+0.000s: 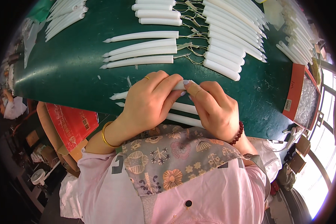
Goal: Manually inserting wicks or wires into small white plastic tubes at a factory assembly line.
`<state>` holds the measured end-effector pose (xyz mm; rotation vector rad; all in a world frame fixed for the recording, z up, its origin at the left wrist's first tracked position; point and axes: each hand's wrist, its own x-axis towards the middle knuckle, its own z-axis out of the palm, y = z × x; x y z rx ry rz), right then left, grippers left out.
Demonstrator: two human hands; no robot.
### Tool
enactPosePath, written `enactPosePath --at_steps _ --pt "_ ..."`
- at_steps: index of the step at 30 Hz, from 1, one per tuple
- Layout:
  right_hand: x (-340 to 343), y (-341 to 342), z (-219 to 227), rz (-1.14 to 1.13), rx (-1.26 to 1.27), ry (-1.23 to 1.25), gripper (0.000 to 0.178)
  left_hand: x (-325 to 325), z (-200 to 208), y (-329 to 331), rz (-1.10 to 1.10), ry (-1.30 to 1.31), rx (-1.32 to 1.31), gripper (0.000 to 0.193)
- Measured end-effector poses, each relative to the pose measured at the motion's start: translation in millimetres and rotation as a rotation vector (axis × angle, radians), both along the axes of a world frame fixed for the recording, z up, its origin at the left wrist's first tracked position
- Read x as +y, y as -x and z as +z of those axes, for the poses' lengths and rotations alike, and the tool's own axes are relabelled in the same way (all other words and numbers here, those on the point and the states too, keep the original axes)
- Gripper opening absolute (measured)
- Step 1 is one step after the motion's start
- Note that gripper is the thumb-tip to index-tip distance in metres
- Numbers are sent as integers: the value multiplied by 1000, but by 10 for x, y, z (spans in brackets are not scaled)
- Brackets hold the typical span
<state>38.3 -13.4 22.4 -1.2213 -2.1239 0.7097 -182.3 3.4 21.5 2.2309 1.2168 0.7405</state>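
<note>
Two white candles (183, 108) lie partly hidden at the front of the green counter (74, 74), seemingly left to handle, while the left hand (147, 101) and right hand (218, 107) pinch a white stick (179, 86) between them, and farther off wired candles (147, 36) lie in rows, apparently done

Four pointed candles (149, 46) are counted beyond the left hand (147, 99); farther beyond, overlapped stacks (233, 22) cannot be counted. To its right, one right hand (217, 108), one pinched white piece (179, 86), two candle lengths (184, 108) and one orange-red box (294, 91) are seen.
</note>
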Motion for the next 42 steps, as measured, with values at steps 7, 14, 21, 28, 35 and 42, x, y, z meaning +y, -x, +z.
enactPosePath --at_steps 7,14,21,28,35,42 --pt "96 -118 111 79 42 179 35 68 -43 68 -121 -100 124 36" --pt "101 -270 43 254 -44 249 32 81 -82 152 -272 -64 36 39" --pt "28 -237 1 261 -57 289 27 2 28 153 -292 -116 112 29" --pt "60 -297 -59 331 -210 106 29 -81 -104 51 -300 -97 152 31" --pt "86 -271 -91 316 -188 72 31 -12 -151 44 -283 -152 86 31" --pt "92 -267 -133 229 -212 -38 31 10 -291 -19 -279 -240 54 40"
